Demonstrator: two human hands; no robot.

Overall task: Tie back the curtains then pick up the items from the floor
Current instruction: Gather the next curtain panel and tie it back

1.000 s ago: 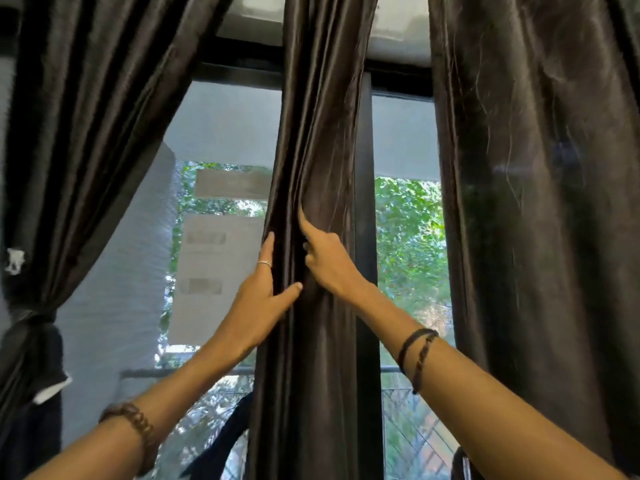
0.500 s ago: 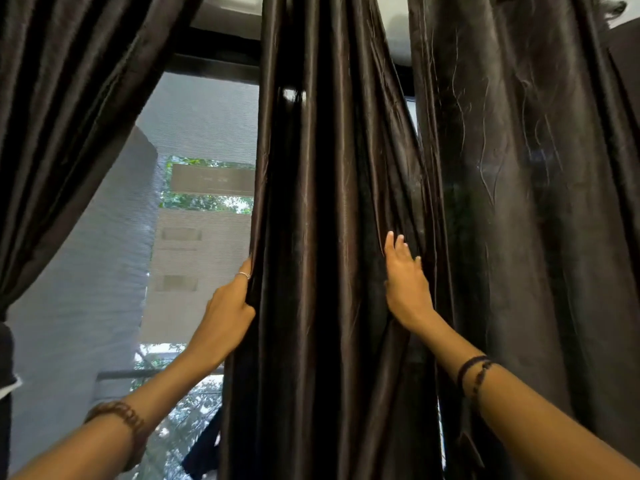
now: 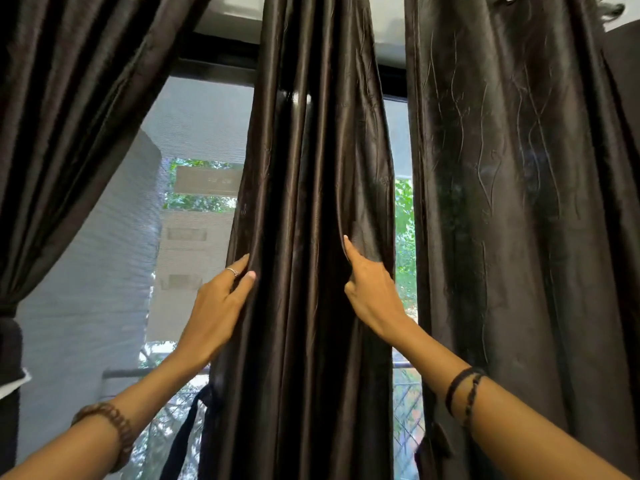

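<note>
Plainly, the head view shows one moment of gathering. The middle curtain (image 3: 311,237) hangs as a bundled column of dark, shiny cloth before the window (image 3: 194,140). The left hand (image 3: 216,306) grips its left edge, thumb in front and fingers (image 3: 239,263) curled round behind the fold. The right hand (image 3: 372,292) pinches a fold near the right edge, the forefinger stretched up along the cloth and the other fingers curled into it. A dark tie strap (image 3: 188,420) dangles at the lower left of the bundle, near the left forearm, untouched. The left curtain (image 3: 69,116) is already cinched at the far left; the right curtain (image 3: 519,202) hangs loose.

As for risk, I judge the slick fabric could slide out of so light a pinch, letting the folds spread again before the strap goes round. Reaching down for the strap means one hand must hold the whole bundle alone, which could fail. The floor is out of view.
</note>
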